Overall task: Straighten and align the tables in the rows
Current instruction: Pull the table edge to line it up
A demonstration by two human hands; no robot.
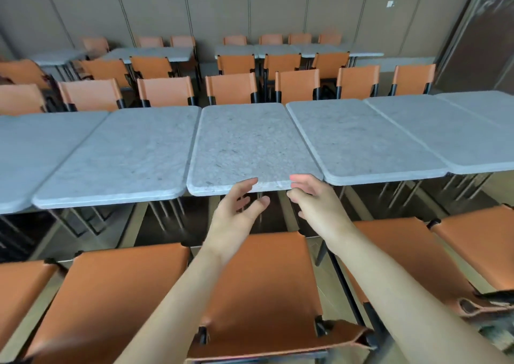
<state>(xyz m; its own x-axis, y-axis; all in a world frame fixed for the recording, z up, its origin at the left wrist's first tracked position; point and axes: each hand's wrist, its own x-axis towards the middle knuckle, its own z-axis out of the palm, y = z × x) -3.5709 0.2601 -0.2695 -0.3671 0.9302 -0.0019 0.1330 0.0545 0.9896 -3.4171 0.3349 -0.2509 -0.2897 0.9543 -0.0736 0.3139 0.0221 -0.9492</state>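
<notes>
Left hand point(239, 205) and right hand point(314, 199), fingers loosely spread, gripping nothing, at near edge of grey speckled stone-topped rectangular table point(250, 143); orange leather chair point(250, 288) beneath forearms.

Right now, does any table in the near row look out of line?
Yes. The middle table, in front of both hands, has its near edge set further back than the left neighbour's, and wedge-shaped gaps show on both sides. The right neighbour looks angled too.

Both forearms are bare, the left hand point(236, 210) and right hand point(317, 202) seemingly ringless, though blurred.
</notes>
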